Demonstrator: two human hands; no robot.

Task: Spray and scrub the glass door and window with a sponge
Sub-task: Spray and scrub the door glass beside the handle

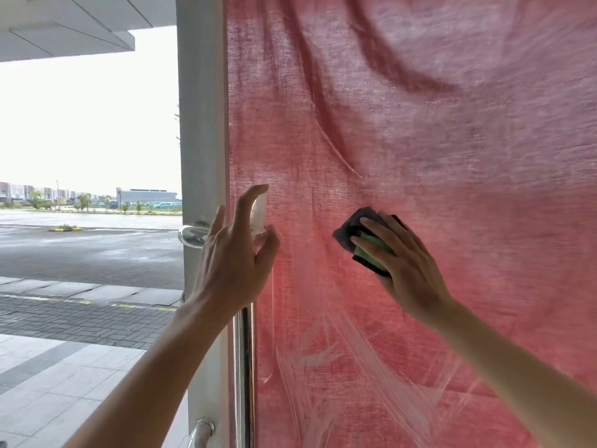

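I see the glass door (436, 140) filling the centre and right of the frame, with a red curtain (484, 76) hanging behind the pane. The sponge (346, 232), green with a dark scouring layer, sits at mid-height, just right of centre, pressed against the glass. The right hand (405, 258) covers it; its fingers (378, 230) lie nearly straight across the sponge and push it flat onto the pane, not curled round it.

The left hand (231, 257) is just left of centre, beside the white door frame (200, 108). It grips a small clear spray bottle (259, 211); the lower fingers wrap the body, and the index finger is raised above the spray head. The nozzle faces the glass.

Whitish wet streaks (326, 357) cross the pane in the lower centre of the frame. A polished metal pull handle (244, 367) runs vertically below the left wrist. At left, wet paving (80, 253) and a canopy (64, 24) are visible outdoors.
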